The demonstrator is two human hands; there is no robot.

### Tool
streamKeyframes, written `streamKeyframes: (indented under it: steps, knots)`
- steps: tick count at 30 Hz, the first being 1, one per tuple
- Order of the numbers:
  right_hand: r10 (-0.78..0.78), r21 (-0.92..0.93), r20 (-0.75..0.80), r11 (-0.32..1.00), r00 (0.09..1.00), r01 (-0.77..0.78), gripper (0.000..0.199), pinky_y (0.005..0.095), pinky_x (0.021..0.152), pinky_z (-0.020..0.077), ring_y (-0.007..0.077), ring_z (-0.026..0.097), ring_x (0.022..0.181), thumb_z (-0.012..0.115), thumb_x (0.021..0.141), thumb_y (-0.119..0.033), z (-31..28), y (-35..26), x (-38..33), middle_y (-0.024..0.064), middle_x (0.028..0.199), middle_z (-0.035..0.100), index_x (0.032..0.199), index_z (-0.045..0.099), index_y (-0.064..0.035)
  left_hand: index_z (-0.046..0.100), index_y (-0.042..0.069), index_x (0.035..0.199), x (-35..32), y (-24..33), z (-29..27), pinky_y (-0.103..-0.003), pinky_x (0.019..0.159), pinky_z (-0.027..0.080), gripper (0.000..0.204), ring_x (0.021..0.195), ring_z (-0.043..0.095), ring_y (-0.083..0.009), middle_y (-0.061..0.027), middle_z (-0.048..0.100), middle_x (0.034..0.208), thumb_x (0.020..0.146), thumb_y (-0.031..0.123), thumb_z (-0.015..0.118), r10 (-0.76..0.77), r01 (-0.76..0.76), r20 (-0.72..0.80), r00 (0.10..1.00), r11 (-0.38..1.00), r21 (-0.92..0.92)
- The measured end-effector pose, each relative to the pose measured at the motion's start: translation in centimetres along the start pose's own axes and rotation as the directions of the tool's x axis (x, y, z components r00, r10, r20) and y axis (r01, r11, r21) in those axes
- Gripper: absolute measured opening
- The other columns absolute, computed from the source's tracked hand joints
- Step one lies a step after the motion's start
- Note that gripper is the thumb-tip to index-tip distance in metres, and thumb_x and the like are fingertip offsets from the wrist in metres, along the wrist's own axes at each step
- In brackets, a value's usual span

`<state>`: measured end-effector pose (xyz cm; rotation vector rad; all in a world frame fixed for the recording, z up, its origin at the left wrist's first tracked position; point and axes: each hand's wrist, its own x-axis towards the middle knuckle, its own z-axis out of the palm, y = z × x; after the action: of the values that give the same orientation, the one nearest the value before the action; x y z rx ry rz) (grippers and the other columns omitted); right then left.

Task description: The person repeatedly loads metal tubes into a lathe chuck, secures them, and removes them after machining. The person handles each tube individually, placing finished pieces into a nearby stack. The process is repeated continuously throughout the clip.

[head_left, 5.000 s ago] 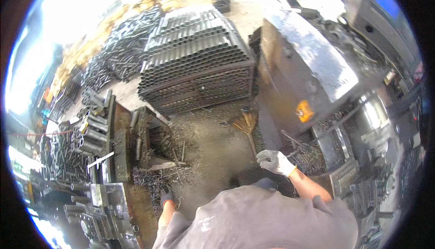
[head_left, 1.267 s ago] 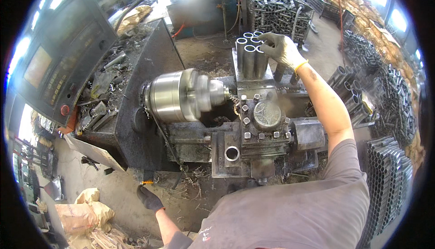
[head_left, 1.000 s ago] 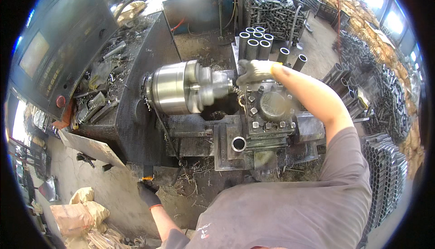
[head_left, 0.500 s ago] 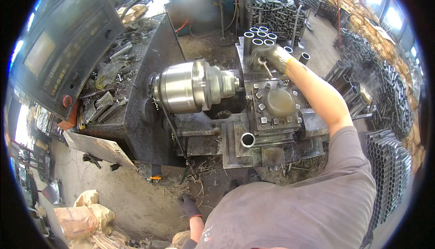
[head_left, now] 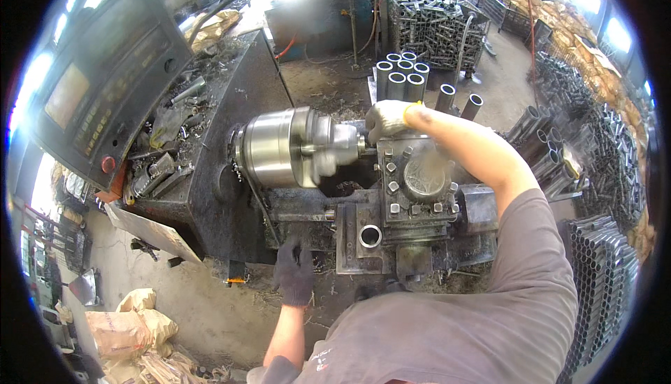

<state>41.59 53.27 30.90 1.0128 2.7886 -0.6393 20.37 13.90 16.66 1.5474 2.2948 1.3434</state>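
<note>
My right hand (head_left: 388, 119), in a pale glove, is between the tool post (head_left: 425, 174) and the end of the lathe chuck (head_left: 272, 147). Its fingers curl downward, and whatever they hold is hidden. The chuck's jaws, at its right end, look smeared by motion. My left hand (head_left: 293, 276), in a dark glove, reaches up at the front of the lathe bed with fingers apart. Just above it ends a thin dark lever (head_left: 262, 205). One short steel tube (head_left: 370, 236) stands upright on the carriage, in front of the tool post.
Several upright tubes (head_left: 395, 84) cluster behind the tool post. More tubes (head_left: 545, 150) lean at the right, beside stacked tubes (head_left: 601, 272). A control panel (head_left: 101, 83) stands left, above a chip-strewn ledge. Paper sacks (head_left: 133, 328) lie lower left; a tilted metal plate (head_left: 154, 232) juts out.
My right hand has moved from the tube cluster down and left, toward the chuck's end. My left hand has risen from low down to the lathe's front. The chuck's jaws have changed position.
</note>
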Motion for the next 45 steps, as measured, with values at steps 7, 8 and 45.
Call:
streamKeyframes:
  steps: [7, 8, 45]
  knots:
    - [-0.259, -0.206, 0.103, 0.939, 0.960, 0.275, 0.026, 0.0434, 0.066, 0.0558, 0.0318, 0.071, 0.072, 0.083, 0.085, -0.028, 3.6, 1.5, 3.7, 0.0129, 0.079, 0.076, 0.097, 0.081, -0.0044, 0.060, 0.011, 0.137, 14.0, 9.9, 6.0, -0.060, 0.125, 0.030, 0.072, 0.139, 0.052, -0.0352, -0.0179, 0.059, 0.138, 0.073, 0.025, 0.088, 0.645, -0.669, 0.178, 0.743, 0.713, 0.210]
    - [-0.437, -0.193, 0.150, 0.867, 0.887, 0.459, 0.025, 0.0432, 0.066, 0.0559, 0.0319, 0.071, 0.072, 0.082, 0.085, -0.026, 3.4, 2.7, 4.4, 0.0132, 0.080, 0.076, 0.098, 0.081, -0.0045, 0.061, 0.010, 0.136, 15.5, 10.9, 7.6, -0.058, 0.123, 0.033, 0.070, 0.136, 0.053, -0.0370, -0.0173, 0.059, 0.136, 0.074, 0.026, 0.087, 0.679, -0.703, 0.187, 0.710, 0.670, 0.239]
    - [-0.572, -0.584, -0.269, 0.736, 0.775, 0.341, 0.014, 0.0437, 0.071, 0.0627, 0.0306, 0.075, 0.075, 0.076, 0.088, -0.021, -4.1, -4.2, -9.8, 0.0093, 0.078, 0.072, 0.092, 0.071, -0.0094, 0.066, 0.005, 0.136, 15.0, 17.1, 1.9, -0.041, 0.101, 0.054, 0.064, 0.115, 0.071, -0.0278, -0.0180, 0.073, 0.126, 0.091, 0.048, 0.079, 0.139, -0.143, 0.274, 0.952, 0.990, -0.005]
